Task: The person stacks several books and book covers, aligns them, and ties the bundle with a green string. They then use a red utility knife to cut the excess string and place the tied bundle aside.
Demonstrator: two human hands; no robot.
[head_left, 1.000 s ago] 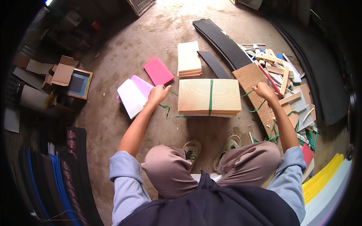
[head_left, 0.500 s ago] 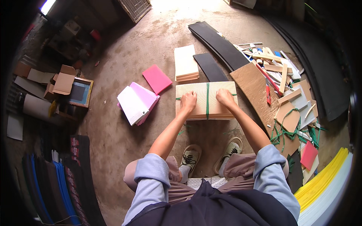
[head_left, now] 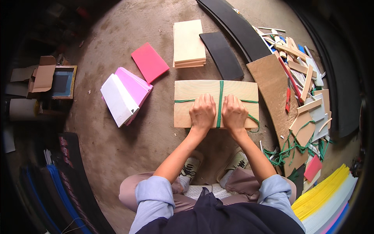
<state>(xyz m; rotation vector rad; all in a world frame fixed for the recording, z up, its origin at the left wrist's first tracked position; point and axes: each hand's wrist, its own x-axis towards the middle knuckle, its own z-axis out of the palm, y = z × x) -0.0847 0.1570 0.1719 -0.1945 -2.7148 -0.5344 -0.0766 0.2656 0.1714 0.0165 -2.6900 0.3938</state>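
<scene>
In front of my feet is a flat rectangular bundle of cream, finely ribbed sheets. A green strap crosses it both ways, and a loose green end hangs at its right side. My left hand is closed over the crosswise run of strap, just left of the middle. On the other side of the middle, my right hand is closed over the same run. Both sets of fingertips are curled under, out of sight. The strap disappears beneath the knuckles of each hand.
Beyond the bundle are a cream sheet stack and a black slab. At left lie a pink-red block and white and lilac sheets. A brown board and scrap heap lie right, with a red-handled cutter.
Both hands have come nearer to me and closer together along the strap. The bundle has shifted toward me and appears larger, its front side no longer showing. My view has tilted downward.
</scene>
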